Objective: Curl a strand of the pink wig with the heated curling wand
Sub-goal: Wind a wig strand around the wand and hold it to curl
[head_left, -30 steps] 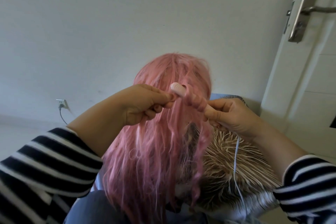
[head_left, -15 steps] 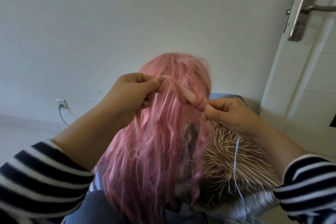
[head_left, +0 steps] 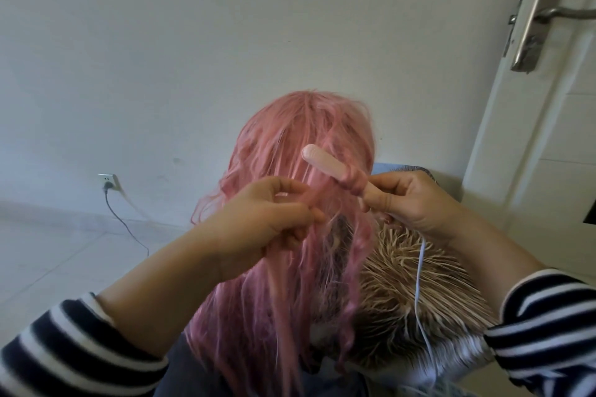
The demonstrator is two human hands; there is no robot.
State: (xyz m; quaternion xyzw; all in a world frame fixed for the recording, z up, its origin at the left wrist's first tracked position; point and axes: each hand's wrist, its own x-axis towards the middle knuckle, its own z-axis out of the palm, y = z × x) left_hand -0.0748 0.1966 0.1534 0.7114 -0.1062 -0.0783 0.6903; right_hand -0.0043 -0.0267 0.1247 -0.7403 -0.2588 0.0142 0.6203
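The long pink wig [head_left: 290, 145] hangs in the middle of the view, its strands falling toward me. My right hand [head_left: 416, 200] grips the handle of the pale pink curling wand [head_left: 325, 161], whose barrel points up and left across the wig. A few turns of a pink strand [head_left: 353, 182] are coiled on the barrel close to my right thumb; the barrel's tip is bare. My left hand [head_left: 271, 219] is below and left of the wand, fingers pinched on a thin strand of the wig.
A spiky beige-and-brown fur item [head_left: 412, 284] lies behind the wig at the right, with the wand's thin white cord [head_left: 419, 284] running down over it. A wall socket with a plugged cable [head_left: 108, 182] is at the left. A white door with a metal handle [head_left: 535, 22] stands at the right.
My left hand has dropped from the wand's tip down to the hair below it. The strand has slid off the front of the barrel, leaving the tip bare. My right hand has barely moved.
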